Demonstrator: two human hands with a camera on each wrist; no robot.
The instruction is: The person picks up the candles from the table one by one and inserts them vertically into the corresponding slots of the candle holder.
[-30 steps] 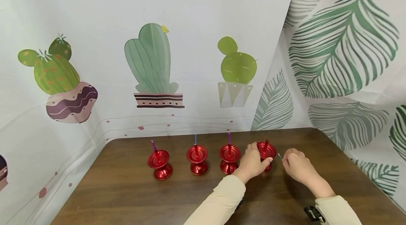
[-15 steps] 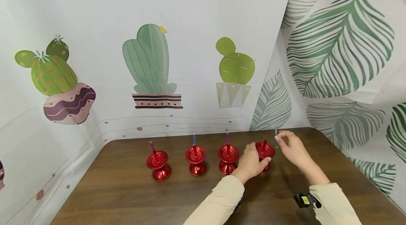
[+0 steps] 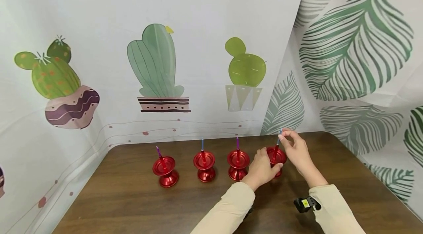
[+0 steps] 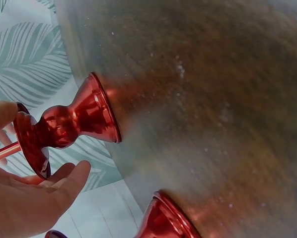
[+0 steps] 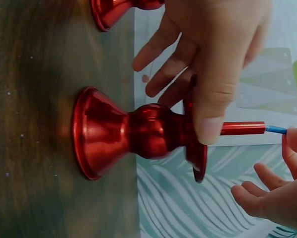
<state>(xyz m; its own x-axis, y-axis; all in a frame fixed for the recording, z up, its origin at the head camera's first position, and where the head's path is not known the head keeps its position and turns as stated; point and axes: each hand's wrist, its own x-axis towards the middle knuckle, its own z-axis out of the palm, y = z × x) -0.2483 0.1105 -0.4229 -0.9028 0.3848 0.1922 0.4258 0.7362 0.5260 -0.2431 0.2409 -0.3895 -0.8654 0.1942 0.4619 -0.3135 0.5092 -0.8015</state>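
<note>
A shiny red candle holder [image 5: 151,131] stands upright at the right end of a row. My left hand [image 3: 261,167] grips its dish by the rim, thumb on the near side and fingers round the left, as the left wrist view also shows. From the dish's middle rises a red tube [image 5: 243,128]. My right hand [image 3: 296,151] pinches a thin blue candle [image 5: 276,129] between thumb and forefinger, its lower end at the tube's top. The other right fingers are spread loosely below.
To the left stand three matching red holders: one with a blue candle [image 3: 202,145], two with purple candles, the nearer one [image 3: 237,143] just beside my left hand. The leftmost holder's candle [image 3: 159,152] leans. A patterned curtain [image 3: 211,61] hangs behind the brown table [image 3: 132,204].
My right hand has risen from the table's right side and come left with the blue candle, turning it upright over the tube. My left hand has stayed on the holder.
</note>
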